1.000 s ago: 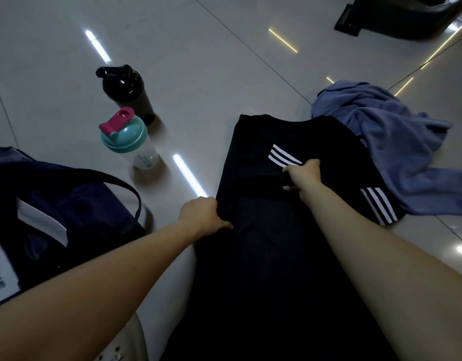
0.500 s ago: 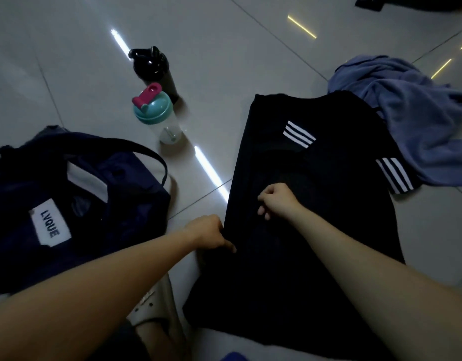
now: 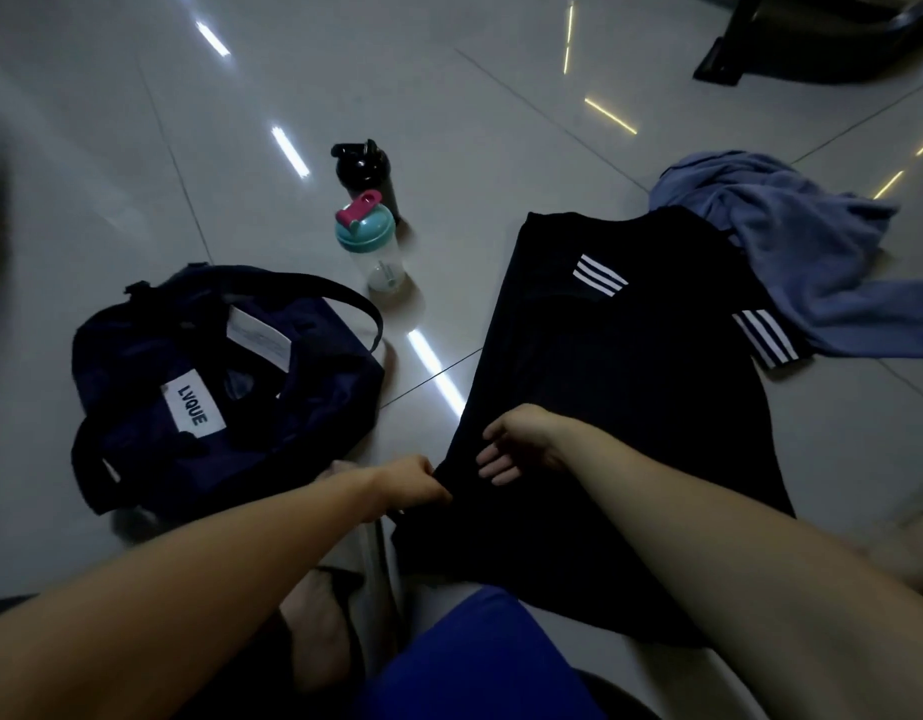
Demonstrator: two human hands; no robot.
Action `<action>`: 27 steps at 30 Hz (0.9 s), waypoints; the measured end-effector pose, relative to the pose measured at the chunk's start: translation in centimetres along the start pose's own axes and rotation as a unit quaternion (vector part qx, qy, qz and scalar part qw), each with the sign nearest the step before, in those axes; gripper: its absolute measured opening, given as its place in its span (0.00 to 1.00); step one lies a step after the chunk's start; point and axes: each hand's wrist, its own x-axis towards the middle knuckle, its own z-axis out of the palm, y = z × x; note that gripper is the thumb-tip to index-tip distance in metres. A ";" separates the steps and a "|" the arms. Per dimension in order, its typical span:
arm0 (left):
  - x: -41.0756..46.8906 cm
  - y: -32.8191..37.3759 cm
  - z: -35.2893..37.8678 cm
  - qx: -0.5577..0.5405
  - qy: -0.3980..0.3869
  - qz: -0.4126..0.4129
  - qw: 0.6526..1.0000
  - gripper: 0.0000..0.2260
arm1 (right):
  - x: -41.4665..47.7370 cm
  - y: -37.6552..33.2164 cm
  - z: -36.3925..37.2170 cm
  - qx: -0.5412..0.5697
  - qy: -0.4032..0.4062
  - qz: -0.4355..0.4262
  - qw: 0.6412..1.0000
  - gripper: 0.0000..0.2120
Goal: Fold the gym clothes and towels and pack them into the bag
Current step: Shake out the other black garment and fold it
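The black shirt point(image 3: 620, 397) lies flat on the floor point(image 3: 449, 96), long axis running from the person's knees out toward the blue towel point(image 3: 792, 241). L hand point(image 3: 415, 485) pinches its left edge near the hem, fingers point(image 3: 436, 492) curled on cloth. R hand point(image 3: 521, 444) rests just beside, on the fabric, fingers loose, holding nothing. The bag point(image 3: 215, 387) sits left of the shirt, nearer the L hand; next fold prob. goes crosswise.

Single head-worn wide-angle view, forward and steeply down, close over the tiled floor point(image 3: 449, 96).
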 end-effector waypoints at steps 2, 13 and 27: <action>-0.6 -0.4 0.3 0.037 -0.016 -0.015 0.999 0.09 | 0.2 0.2 0.5 0.018 -0.016 0.020 1.000 0.15; -3.3 4.0 1.9 0.127 -0.071 0.152 0.978 0.07 | 1.1 0.3 0.2 0.010 0.046 -0.005 0.999 0.17; -1.2 5.6 3.9 0.019 -0.144 0.090 0.985 0.14 | 0.0 4.1 -5.3 -0.037 0.100 0.038 0.994 0.11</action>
